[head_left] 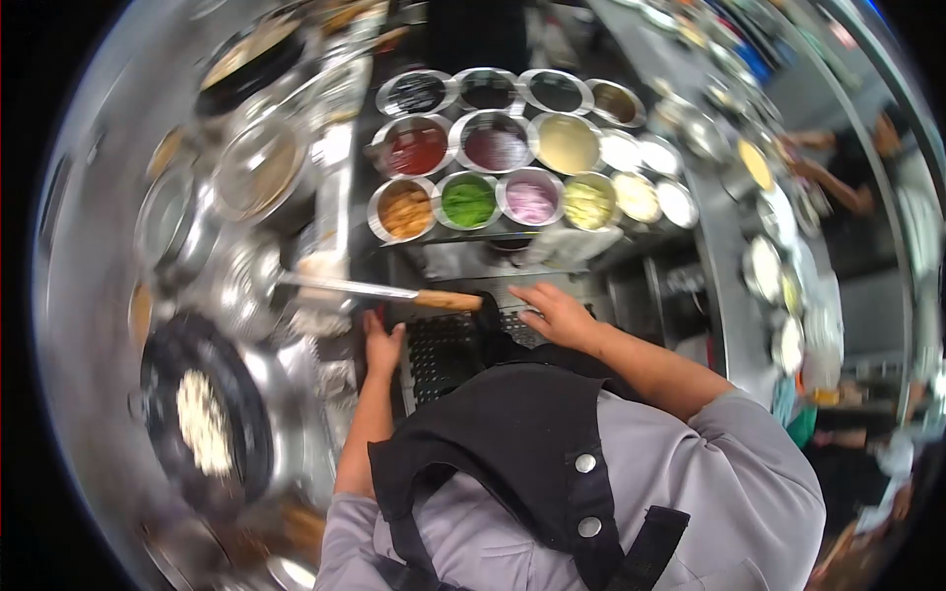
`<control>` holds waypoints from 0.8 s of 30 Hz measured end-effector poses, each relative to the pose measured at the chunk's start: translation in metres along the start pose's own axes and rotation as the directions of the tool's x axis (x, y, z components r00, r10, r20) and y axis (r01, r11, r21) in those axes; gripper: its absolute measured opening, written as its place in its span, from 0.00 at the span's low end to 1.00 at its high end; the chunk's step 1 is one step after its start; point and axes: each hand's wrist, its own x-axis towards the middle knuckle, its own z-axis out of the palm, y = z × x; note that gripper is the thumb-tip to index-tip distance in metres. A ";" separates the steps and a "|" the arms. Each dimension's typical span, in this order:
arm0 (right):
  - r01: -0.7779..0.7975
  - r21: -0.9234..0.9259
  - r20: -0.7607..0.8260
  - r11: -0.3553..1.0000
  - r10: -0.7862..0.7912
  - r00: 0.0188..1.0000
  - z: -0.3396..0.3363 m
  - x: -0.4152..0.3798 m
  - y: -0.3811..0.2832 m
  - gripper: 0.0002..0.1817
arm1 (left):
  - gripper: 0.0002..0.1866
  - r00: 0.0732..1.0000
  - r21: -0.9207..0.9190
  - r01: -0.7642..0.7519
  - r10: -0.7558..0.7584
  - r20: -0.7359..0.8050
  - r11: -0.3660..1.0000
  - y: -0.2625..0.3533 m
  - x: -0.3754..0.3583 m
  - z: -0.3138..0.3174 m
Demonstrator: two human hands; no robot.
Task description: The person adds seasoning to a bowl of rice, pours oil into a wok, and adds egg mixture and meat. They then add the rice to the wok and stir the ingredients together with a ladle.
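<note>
My left hand is at the front edge of the stove counter, thumb apart from the fingers. Its fingertips are beside a small red spot, and I cannot make out what that is. Just above it, a skimmer with a wooden handle end reaches out over the edge, its round metal head blurred on the stove. Near the handle's tip is my right hand, fingers spread, holding nothing. At the lower left, a black wok contains pale, chopped food.
Several metal pots of sauces and chopped ingredients stand in rows ahead, including green pieces and red sauce. A steel bowl sits on the stove at left. A counter with dishes runs along the right; other people's arms show beyond it.
</note>
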 end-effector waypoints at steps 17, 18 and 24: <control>0.082 0.922 -0.369 0.379 0.922 -0.114 -0.245 -0.335 0.248 0.14 | 0.24 0.653 0.258 -0.360 0.045 0.756 0.897 0.108 0.033 0.166; 0.223 0.908 -0.338 0.355 0.934 -0.114 -0.255 -0.336 0.261 0.11 | 0.23 0.544 0.083 -0.300 0.099 0.833 0.950 0.192 0.011 0.161; 0.193 0.909 -0.365 0.369 0.929 -0.057 -0.252 -0.338 0.304 0.06 | 0.13 0.265 -0.433 -0.023 0.423 0.866 0.901 0.485 -0.007 0.245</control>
